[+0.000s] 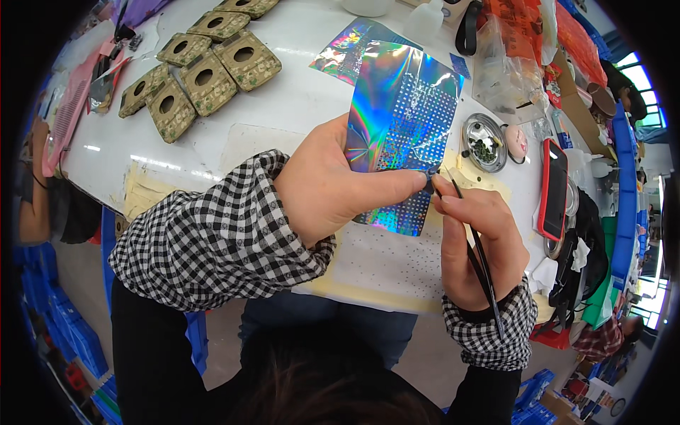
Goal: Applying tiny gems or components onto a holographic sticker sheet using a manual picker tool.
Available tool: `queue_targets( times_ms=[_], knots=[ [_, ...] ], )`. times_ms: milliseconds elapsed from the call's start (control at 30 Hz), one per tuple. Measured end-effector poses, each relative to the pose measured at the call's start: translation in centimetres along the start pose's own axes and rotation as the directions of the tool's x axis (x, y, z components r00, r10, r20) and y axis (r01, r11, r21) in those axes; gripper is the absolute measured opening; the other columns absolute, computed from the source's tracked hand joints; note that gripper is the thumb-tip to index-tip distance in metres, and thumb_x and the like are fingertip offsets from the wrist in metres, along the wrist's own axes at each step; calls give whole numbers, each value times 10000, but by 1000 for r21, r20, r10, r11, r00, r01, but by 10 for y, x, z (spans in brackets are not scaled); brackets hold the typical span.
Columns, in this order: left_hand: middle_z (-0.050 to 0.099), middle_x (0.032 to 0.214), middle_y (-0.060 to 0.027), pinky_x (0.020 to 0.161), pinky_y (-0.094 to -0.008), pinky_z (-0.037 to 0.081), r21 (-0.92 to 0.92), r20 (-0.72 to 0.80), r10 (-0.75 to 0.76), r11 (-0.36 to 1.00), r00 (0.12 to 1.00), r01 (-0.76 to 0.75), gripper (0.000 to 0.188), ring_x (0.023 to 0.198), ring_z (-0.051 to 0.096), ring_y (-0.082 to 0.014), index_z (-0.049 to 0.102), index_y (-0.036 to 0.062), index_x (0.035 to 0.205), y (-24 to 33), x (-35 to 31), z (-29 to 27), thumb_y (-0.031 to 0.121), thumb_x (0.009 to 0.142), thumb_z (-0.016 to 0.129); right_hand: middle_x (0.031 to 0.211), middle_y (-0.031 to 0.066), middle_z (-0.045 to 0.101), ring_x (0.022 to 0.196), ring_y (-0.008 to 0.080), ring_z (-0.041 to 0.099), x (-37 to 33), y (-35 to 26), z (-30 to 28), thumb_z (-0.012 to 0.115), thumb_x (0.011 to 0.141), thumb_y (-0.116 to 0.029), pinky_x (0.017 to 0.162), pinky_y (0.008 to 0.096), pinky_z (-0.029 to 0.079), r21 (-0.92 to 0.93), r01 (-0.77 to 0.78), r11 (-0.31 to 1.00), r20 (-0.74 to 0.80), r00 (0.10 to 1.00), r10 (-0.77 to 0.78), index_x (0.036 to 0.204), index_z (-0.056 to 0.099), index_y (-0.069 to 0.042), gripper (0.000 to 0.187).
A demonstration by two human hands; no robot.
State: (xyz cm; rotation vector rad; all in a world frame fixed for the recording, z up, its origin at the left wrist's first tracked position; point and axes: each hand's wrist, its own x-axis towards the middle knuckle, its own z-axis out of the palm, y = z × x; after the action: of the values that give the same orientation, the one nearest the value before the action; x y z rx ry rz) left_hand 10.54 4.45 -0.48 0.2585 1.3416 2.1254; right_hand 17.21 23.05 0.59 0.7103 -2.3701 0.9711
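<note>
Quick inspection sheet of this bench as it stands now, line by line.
Surface: white table, taped paper patch under the hands.
Job's things: holographic sheet held by left hand; black tweezers in right hand, tips at the sheet's edge.
Clutter: patterned square cases, round metal dish, red phone, second holographic sheet.
Fingers: both hands closed on their items.
Cables: nothing seen.
Surroundings: blue crates, a co-worker's arm.

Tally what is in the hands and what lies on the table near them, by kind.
Holographic sheets: 2, one held by the left hand, one lying flat behind
Tweezers: 1, in the right hand
Cardboard squares with holes: 7
Round metal dish: 1
Red phone: 1
Total: 12
</note>
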Motion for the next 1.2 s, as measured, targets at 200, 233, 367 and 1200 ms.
queue_targets(
  times_ms=[200,233,367,1200],
  knots=[
    [660,1029,-68,820,-272,517,156,-25,123,981,992,-118,417,916,624,-107,540,-28,1166,2,-1,0,49,796,717,859,149,663,774,280,661,2,-1,-1,690,755,102,705,341,529,3,-3,1000,2,1000,3,1001,602,-6,283],
    [658,1034,-69,820,-271,517,180,-19,150,973,988,-144,424,919,624,-107,535,-31,1169,1,-1,0,45,794,716,854,150,662,772,280,661,2,-1,-1,688,753,105,705,341,529,9,-9,1000,1,1000,9,996,604,-2,279],
    [652,1055,-70,824,-269,517,193,-3,163,968,987,-160,446,930,622,-107,518,-41,1182,0,0,0,37,787,711,852,153,662,764,282,662,2,1,-1,681,747,115,706,340,531,28,-16,999,-2,1000,16,980,607,7,267],
    [663,1047,-80,813,-285,525,0,0,-15,1000,1000,15,412,917,636,-135,553,-25,1165,1,1,-1,58,801,726,946,157,679,780,283,651,-5,-1,-6,653,776,110,718,347,523,130,-73,989,-25,997,77,1027,583,-22,292]
  ],
)
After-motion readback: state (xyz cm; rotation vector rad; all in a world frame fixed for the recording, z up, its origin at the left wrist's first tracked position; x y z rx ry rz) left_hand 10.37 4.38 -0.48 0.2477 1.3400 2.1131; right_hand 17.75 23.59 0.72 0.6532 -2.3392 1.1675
